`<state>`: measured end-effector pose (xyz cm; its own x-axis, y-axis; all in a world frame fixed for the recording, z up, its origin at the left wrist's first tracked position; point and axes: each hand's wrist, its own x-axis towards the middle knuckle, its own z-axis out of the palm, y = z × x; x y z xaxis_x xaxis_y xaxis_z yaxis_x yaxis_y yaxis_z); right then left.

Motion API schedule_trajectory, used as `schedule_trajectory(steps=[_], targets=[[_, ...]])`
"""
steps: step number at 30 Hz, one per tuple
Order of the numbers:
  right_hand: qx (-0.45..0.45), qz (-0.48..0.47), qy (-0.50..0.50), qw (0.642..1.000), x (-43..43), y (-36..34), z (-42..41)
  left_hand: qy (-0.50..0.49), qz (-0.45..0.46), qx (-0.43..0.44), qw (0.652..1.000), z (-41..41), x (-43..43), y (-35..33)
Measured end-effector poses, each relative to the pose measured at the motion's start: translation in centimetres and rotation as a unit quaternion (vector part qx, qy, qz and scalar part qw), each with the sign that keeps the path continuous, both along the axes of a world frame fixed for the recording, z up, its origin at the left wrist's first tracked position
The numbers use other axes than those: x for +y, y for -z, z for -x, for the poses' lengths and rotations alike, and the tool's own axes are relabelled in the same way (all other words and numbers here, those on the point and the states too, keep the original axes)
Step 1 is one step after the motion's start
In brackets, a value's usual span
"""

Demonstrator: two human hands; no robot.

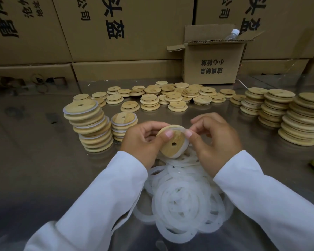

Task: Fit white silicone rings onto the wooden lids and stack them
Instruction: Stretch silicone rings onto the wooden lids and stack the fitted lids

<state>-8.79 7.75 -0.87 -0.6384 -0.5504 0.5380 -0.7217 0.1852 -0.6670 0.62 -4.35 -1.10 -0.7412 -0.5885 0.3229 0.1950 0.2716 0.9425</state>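
A round wooden lid (170, 144) with a small centre hole is held tilted above the table between both hands. My left hand (143, 140) grips its left edge, thumb on top. My right hand (214, 140) pinches a white silicone ring (182, 129) that runs round the lid's upper and right rim. A heap of loose white rings (183, 198) lies beneath my hands. Two stacks of lids with rings on them stand at the left: a tall one (90, 127) and a short one (122, 124).
Several bare lids (170, 96) lie scattered across the back of the metal table (34, 151). Tall stacks of bare lids (283, 115) stand at the right. An open carton (212, 64) holds a plastic bottle (233, 34). Large cardboard boxes wall the back.
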Motion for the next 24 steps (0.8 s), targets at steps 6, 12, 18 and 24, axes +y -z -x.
schedule_trajectory(steps=[6,12,18,24], targets=[[-0.022,-0.009,0.001,1.000,0.2,-0.7,0.4,0.003,0.023,0.008,1.000,-0.1,-0.7,-0.1],[-0.035,0.007,-0.009,0.999,0.4,-1.3,0.6,0.003,-0.035,0.012,0.999,0.0,-0.6,0.0],[-0.092,0.040,-0.020,0.995,0.3,-0.5,0.0,-0.009,-0.090,0.004,0.996,0.2,0.2,0.4],[-0.075,0.037,-0.014,0.996,0.2,-0.3,-0.2,-0.007,-0.149,0.010,0.989,0.4,-0.1,0.5]])
